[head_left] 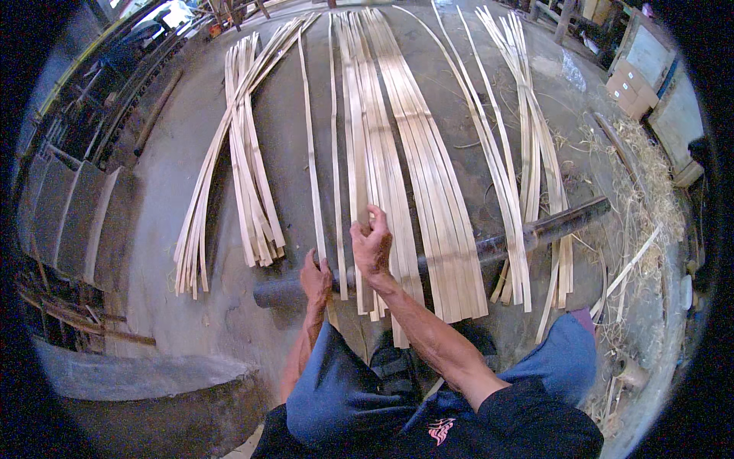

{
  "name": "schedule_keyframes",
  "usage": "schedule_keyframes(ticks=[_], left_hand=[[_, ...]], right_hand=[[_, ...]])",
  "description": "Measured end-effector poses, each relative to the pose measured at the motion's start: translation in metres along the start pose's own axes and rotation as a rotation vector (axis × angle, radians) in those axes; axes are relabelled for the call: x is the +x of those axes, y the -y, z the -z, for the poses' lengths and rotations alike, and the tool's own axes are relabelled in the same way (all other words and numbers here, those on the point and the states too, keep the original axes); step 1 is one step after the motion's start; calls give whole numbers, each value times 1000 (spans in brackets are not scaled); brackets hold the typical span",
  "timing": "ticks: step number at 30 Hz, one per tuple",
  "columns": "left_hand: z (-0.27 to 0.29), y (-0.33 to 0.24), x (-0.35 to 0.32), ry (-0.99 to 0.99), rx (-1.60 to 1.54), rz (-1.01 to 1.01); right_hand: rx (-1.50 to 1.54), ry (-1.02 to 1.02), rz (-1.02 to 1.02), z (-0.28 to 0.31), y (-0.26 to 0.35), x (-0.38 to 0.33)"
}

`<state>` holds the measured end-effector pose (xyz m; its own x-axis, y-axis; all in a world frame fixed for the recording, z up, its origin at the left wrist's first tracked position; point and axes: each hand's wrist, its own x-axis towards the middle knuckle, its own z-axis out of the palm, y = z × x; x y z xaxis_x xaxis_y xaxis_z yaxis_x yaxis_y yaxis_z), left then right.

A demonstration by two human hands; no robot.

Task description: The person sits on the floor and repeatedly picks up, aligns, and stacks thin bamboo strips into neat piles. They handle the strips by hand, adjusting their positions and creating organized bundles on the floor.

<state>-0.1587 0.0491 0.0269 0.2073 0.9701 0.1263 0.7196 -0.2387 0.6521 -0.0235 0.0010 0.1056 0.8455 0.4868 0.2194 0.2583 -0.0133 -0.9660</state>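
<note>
A person sits with bent knees in blue trousers (336, 394), seen from above, bare hands reaching over a grey floor (168, 191). Pale, flat bamboo strips (440, 206) fan out directly ahead, their near ends close to the person's feet. The right hand (372, 243) is over the left part of this fan, half open, its fingers loosely curled; whether it pinches a strip cannot be told. The left hand (316, 277), lower and further left, has bent fingers at the near end of a single bamboo strip (311, 153); its grip cannot be made out. A dark pole (573, 215) lies crosswise beneath the fan. Crossed bundles of strips lie to the left (248, 164) and right (529, 153). Curly shavings (650, 191) litter the far right.
</note>
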Motion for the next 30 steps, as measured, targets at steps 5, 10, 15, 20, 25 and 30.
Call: schedule_keyframes(ticks=[5, 10, 15, 20, 25, 30], left_hand=[[-6, 2, -8, -54, 138, -34], [-11, 10, -5, -53, 98, -89], [-12, 15, -4, -25, 188, -47], [-11, 10, -4, -13, 180, -12], [-5, 3, -6, -43, 146, -76], [-3, 1, -4, -8, -54, -21]], right_hand=[[76, -11, 96, 45, 1, 25], [-188, 84, -98, 69, -37, 44], [-288, 37, -102, 80, -78, 42], [-286, 112, -163, 83, -100, 31], [-184, 160, -277, 92, -99, 8], [-202, 217, -357, 107, -84, -13]])
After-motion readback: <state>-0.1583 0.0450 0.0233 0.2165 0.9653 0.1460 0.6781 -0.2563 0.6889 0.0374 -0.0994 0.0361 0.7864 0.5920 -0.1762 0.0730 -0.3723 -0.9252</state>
